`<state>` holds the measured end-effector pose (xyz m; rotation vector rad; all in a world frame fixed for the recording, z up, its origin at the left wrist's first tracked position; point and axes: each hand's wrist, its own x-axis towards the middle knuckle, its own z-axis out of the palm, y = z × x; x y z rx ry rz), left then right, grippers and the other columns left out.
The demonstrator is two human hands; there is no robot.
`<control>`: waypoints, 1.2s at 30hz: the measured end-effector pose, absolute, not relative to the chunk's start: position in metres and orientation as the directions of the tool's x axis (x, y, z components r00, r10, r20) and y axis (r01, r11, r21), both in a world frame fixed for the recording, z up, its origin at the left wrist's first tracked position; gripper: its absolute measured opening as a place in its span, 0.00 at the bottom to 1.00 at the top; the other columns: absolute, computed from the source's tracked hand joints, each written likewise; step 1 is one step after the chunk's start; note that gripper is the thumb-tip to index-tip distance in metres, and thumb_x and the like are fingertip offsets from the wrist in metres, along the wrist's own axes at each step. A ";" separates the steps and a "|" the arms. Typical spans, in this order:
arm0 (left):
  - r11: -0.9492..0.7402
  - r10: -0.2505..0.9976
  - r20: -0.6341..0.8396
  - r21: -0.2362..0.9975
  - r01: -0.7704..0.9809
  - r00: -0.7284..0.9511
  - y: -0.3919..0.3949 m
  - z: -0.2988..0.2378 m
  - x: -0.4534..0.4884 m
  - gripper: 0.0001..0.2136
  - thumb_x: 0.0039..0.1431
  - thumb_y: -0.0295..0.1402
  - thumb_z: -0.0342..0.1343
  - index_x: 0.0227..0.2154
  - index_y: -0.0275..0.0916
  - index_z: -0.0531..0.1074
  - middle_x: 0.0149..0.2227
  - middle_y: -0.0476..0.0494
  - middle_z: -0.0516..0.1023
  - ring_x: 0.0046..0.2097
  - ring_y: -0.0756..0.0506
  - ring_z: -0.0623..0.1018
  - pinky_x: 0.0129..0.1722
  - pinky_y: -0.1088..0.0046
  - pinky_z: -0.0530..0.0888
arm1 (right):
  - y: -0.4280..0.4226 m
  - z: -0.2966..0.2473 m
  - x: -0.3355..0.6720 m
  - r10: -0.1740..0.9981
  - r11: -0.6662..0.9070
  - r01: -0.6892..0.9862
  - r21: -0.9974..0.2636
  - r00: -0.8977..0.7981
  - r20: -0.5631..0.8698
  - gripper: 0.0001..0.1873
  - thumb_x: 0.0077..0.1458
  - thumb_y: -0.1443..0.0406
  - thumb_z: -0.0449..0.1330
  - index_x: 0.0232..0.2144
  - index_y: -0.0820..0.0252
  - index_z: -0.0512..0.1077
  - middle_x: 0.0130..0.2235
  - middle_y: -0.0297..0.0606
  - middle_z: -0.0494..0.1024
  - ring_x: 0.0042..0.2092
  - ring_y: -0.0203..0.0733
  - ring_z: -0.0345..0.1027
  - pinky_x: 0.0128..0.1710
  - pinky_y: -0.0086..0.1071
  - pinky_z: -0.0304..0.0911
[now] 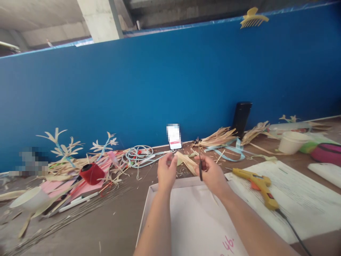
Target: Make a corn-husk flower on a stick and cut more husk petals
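Observation:
My left hand pinches the upper end of a pale dried husk strip between thumb and fingertips. The strip slants down to the right, towards my other hand. Dark scissors are gripped in my right hand, their blades pointing up and away from me. The strip's lower end lies against the fingers of that hand. Under both forearms is a shallow white box lid with pink handwriting on it. Just beyond my hands, a lit phone leans on the blue panel.
A yellow glue gun lies on printed paper at right, its cord running forward. At left are a red thread spool, a white bowl and thin wires. Husk bundles and a black case are behind.

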<state>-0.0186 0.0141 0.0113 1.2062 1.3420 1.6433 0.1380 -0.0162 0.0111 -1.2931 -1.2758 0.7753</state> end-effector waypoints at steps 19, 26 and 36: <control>-0.023 0.998 0.047 0.921 -0.389 0.051 0.014 0.010 -0.013 0.18 0.39 0.31 0.66 0.35 0.37 0.68 0.31 0.46 0.72 0.33 0.50 0.75 0.34 0.72 0.75 | -0.009 0.001 0.136 0.985 0.021 -0.344 -0.939 0.167 -0.039 0.19 0.38 0.57 0.66 0.33 0.59 0.70 0.28 0.36 0.74 0.28 0.36 0.65 0.18 0.24 0.51; -0.072 0.957 0.114 0.984 -0.162 0.268 0.011 0.005 -0.008 0.16 0.42 0.30 0.63 0.37 0.36 0.71 0.29 0.46 0.73 0.30 0.51 0.73 0.32 0.76 0.69 | -0.009 0.004 0.136 0.963 0.041 -0.347 -0.937 0.263 -0.055 0.22 0.37 0.61 0.67 0.37 0.59 0.69 0.24 0.32 0.72 0.25 0.33 0.62 0.19 0.24 0.50; -0.160 0.958 0.134 0.983 0.088 0.253 0.008 0.003 -0.004 0.09 0.44 0.36 0.61 0.27 0.36 0.72 0.28 0.46 0.74 0.29 0.50 0.70 0.28 0.77 0.64 | -0.014 0.006 0.132 0.972 0.097 0.026 -0.995 0.215 0.100 0.26 0.38 0.64 0.63 0.43 0.61 0.67 0.32 0.37 0.76 0.30 0.39 0.68 0.25 0.29 0.61</control>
